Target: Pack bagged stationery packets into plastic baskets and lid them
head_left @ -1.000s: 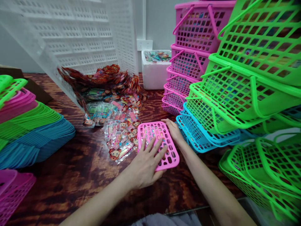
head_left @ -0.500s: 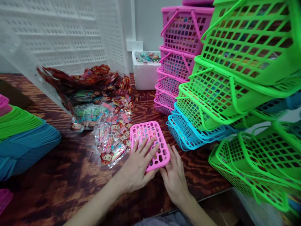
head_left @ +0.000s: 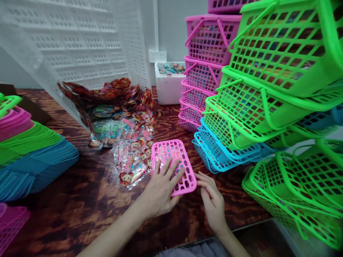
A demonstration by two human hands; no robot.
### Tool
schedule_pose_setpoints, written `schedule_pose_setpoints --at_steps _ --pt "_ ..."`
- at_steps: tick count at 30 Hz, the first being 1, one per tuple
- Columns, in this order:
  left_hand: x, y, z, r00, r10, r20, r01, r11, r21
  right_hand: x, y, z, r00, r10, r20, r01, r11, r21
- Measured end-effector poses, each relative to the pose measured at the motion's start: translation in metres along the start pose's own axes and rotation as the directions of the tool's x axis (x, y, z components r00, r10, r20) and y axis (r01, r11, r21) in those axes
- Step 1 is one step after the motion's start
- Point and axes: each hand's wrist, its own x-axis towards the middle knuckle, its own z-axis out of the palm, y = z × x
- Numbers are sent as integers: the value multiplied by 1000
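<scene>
A pink basket with a lattice lid [head_left: 184,153] stands on the dark wood-grain table, with colourful items showing through the holes. Across the lid's near left part lies my left hand [head_left: 160,187], its fingers spread flat. My right hand [head_left: 211,198] is just off the basket's near right corner, fingers loosely bent and apart, with nothing visible in it. Fingertips of the right hand come close to the rim; whether they touch it I cannot tell. Left of the basket lie clear packets [head_left: 128,162] with red-haired doll figures and small pink pieces.
A tipped white crate [head_left: 80,43] spills more packets at the back left. Stacked lids [head_left: 40,153] stand on the left. Pink baskets [head_left: 211,41], green baskets [head_left: 281,50] and blue baskets [head_left: 219,153] pile up on the right. Behind sits a white foam box [head_left: 170,87].
My right hand has drawn away from the basket's side, to the right. My left hand stays on the lid. The whole view has shifted slightly.
</scene>
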Motion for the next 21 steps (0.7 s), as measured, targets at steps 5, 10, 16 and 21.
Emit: schedule_pose_setpoints --at_steps 5,10,16,21 --pt "1 3 1 1000 4 9 -4 999 50 43 2 14 967 254 -15 -248 955 164" --pt "1 2 2 1000 12 10 -12 998 58 111 11 38 974 207 94 -208 978 1" --pt "1 -3 5 1000 18 -18 -18 1000 17 179 34 67 966 167 197 -149 984 -101" --pt "5 -5 4 1000 -10 -24 9 999 -35 194 47 76 951 199 237 -150 966 -211"
